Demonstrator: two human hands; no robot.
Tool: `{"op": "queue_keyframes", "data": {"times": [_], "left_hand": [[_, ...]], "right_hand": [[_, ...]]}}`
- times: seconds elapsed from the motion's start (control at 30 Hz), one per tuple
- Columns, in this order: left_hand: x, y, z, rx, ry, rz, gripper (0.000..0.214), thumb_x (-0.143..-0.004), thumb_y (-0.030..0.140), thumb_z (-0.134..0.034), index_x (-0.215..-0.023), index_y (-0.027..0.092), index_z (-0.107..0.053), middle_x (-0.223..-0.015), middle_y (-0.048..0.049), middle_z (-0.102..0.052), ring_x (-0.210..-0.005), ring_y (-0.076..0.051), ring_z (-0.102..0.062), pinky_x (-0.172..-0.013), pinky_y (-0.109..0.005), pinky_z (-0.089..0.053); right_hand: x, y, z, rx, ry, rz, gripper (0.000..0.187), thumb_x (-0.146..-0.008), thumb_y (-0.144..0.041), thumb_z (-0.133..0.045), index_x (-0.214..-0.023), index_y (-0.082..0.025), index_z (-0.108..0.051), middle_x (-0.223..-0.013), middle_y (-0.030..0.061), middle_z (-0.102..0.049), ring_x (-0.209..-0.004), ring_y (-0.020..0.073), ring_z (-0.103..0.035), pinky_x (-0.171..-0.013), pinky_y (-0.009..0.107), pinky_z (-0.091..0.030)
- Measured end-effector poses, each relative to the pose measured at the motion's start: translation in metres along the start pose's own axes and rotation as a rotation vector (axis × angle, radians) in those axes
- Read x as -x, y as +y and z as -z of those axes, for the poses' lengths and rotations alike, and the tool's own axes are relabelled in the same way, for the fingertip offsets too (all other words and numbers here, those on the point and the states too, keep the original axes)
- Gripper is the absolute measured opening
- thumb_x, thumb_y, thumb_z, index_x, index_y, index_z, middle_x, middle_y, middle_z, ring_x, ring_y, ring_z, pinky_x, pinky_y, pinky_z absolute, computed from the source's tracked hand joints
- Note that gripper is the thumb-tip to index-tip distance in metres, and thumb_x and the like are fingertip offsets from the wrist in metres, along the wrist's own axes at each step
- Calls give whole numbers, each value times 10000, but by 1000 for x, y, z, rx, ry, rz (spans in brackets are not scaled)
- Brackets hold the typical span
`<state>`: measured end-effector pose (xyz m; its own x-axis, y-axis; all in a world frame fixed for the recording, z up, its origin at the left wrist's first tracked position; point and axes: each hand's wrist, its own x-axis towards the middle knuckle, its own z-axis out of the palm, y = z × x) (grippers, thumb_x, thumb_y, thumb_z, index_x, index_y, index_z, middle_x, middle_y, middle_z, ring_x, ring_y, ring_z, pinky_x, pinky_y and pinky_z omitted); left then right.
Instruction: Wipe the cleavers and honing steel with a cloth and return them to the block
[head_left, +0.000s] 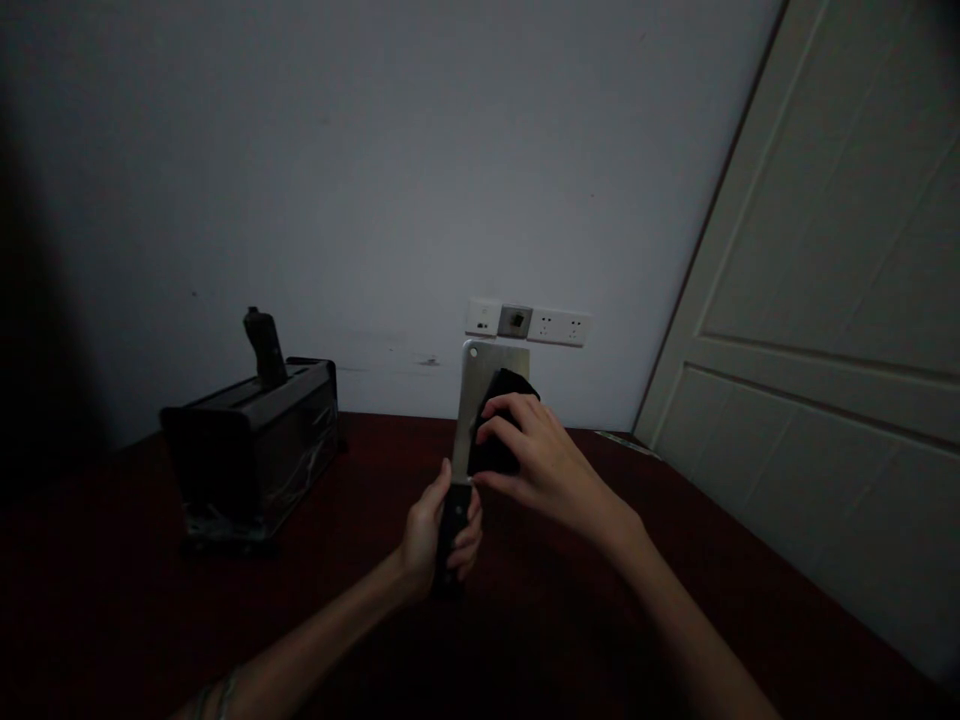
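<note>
A cleaver with a broad metal blade and a black handle stands upright in front of me, blade up. My left hand is wrapped round its handle. Against the face of the blade, my right hand presses a black cloth, with its fingers closed on it. The cloth covers the middle and lower right of the blade. The blade's top, with a small round hole at the corner, shows above the cloth.
To the left, a dark knife block stands on the dark red table, with a black-handled knife in its top. Wall sockets are behind the cleaver. A pale panelled door is on the right.
</note>
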<state>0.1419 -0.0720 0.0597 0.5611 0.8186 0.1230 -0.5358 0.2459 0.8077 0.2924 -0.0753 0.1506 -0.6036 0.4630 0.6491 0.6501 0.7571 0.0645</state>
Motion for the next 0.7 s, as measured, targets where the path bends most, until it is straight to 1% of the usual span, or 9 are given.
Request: {"op": "queue_keyframes", "data": {"times": [0.1, 0.23, 0.43, 0.53, 0.7], "left_hand": [[0, -2, 1, -7, 7, -8, 582, -855, 610, -149, -607, 167, -434, -394, 53, -325, -263, -57, -229, -271, -175, -267], [-1, -5, 0, -14, 28, 18, 613, -842, 634, -145, -581, 162, -437, -385, 51, -318, -257, -53, -231, -267, -174, -266], [2, -2, -3, -15, -4, 23, 598, -870, 580, -112, -599, 164, -445, -398, 43, -341, -263, -57, -238, -270, -174, -267], [2, -2, -4, -17, 2, 16, 600, -874, 571, -105, -595, 163, -445, -396, 43, -337, -265, -57, -235, -270, -173, -267], [1, -4, -4, -24, 12, 19, 617, -865, 588, -107, -574, 159, -440, -390, 44, -325, -261, -55, -233, -270, -175, -271]], "right_hand": [[0, -1, -1, 21, 5, -5, 304, -690, -269, -695, -936, -203, -529, -1147, 77, -488, -1095, 241, -422, -870, 383, -381], [-2, -6, -5, 32, 20, 15, 287, -710, -292, -677, -939, -199, -530, -1130, 74, -501, -1079, 229, -431, -856, 366, -386], [0, -1, 0, 28, 33, -5, 278, -701, -292, -680, -922, -209, -534, -1139, 74, -500, -1076, 236, -436, -844, 379, -394], [0, -3, -1, 21, 40, -14, 289, -697, -291, -688, -922, -204, -530, -1135, 78, -496, -1081, 238, -431, -848, 376, -387], [-2, -6, -2, 11, 6, 16, 288, -713, -289, -676, -944, -200, -529, -1125, 74, -499, -1076, 229, -427, -860, 368, -379]]}}
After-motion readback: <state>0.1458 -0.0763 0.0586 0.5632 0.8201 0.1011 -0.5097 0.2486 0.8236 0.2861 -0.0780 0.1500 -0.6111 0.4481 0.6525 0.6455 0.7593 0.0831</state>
